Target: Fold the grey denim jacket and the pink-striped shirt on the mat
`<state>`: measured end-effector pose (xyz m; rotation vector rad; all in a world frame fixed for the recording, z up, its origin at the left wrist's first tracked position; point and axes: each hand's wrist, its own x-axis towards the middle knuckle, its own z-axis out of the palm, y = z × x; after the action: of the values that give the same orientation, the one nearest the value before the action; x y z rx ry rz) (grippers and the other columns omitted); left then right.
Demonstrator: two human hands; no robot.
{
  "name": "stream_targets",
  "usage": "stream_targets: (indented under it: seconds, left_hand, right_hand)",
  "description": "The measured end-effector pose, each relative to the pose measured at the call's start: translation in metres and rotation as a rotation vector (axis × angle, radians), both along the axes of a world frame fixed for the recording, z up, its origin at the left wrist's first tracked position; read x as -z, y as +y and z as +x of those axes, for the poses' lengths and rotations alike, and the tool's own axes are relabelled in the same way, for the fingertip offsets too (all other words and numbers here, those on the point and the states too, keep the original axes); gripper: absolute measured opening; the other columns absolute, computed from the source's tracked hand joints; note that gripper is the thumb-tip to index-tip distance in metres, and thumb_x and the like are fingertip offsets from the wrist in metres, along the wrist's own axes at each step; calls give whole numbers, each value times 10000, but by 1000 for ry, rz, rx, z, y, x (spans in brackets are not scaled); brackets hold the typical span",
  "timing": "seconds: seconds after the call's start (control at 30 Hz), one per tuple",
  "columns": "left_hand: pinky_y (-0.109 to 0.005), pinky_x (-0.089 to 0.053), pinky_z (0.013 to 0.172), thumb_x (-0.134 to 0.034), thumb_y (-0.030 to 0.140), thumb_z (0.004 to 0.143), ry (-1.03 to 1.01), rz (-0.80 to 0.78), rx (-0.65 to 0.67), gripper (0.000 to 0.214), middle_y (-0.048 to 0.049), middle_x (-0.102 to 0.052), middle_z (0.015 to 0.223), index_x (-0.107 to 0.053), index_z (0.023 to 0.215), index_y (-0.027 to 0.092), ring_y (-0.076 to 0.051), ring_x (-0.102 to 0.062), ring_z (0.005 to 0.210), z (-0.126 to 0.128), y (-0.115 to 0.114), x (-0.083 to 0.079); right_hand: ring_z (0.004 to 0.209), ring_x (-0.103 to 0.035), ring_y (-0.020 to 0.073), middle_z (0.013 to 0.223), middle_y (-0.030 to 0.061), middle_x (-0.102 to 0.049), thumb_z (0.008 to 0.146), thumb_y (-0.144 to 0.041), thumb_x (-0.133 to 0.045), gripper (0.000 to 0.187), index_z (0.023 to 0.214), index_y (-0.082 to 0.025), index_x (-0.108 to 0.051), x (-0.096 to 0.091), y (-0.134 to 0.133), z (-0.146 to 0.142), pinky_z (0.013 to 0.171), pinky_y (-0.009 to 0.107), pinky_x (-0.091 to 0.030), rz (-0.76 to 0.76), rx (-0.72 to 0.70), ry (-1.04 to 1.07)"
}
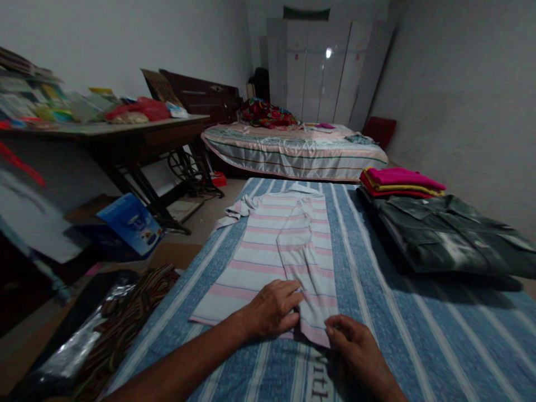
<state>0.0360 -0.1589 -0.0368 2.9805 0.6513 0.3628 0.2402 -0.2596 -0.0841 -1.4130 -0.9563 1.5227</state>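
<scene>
A white shirt with pink stripes (259,245) lies on the blue striped bedspread (234,368), its collar at the far end. Its right side is folded inward over the middle, and one sleeve sticks out at the left. My left hand (276,307) is low on the shirt, fingers curled at the edge of the folded-over part. At the hem's near right corner, my right hand (354,340) pinches the cloth between thumb and fingers.
Right of the shirt lie a dark green folded jacket (452,234) and a stack of pink, yellow and red clothes (404,181). A cluttered sewing table (125,127) stands at the left. Beyond is another bed (293,151). A blue box (132,223) sits on the floor.
</scene>
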Motion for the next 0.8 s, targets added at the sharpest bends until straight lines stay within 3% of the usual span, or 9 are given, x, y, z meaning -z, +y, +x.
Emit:
stream_targets:
  seconds: [0.23,0.47,0.8]
  left_hand:
    - [-358,-432,845,-435,221,865,-60,43,-7,181,-135,-590,1118,-520,1007,147,-241,-546,1053,0,-3,11]
    - [-361,-441,842,-412,243,882,-93,49,-1,176,-135,-616,1066,-533,969,151,-235,-566,1022,1,-2,13]
    - [-395,-457,852,-494,270,821,-67,40,-13,237,-159,-601,1123,-532,1015,141,-267,-552,1067,1,-5,11]
  right_hand:
    - [322,-461,101,488,-57,-495,695,-590,-628,481,873,-149,-555,-7,-1,-1,303,187,-318,1,-1,-18]
    - [341,-501,123,483,-57,-502,701,-610,-624,490,877,-162,-539,-2,-1,-1,310,190,-328,-18,-8,32]
    - [311,-475,107,458,-52,-498,661,-632,-635,528,857,-149,-553,-11,1,-1,294,172,-299,-33,-5,-20]
